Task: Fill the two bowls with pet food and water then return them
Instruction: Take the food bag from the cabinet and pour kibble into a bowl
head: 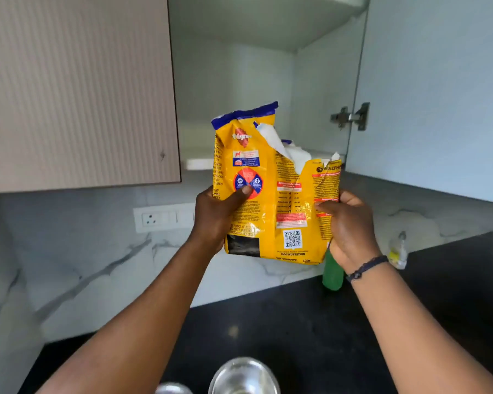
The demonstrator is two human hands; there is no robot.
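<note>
Dark stone desk (310,331) under an open wall cabinet (239,81) sets the scene. Fingers of the left hand (214,220) and right hand (350,226) are clamped on the sides of the torn-open yellow pet food bag (273,200), held upright in front of the cabinet. Below the bag, two steel bowls (244,376) sit on the desk; neither shows food, so filling and returning seem still ahead.

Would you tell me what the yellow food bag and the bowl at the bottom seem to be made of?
Yellow food bag: probably glossy plastic film, since it crinkles, glints and shows a white inner lining at the torn top. Bowl: likely polished metal, with bright, mirror-like reflections.
</note>
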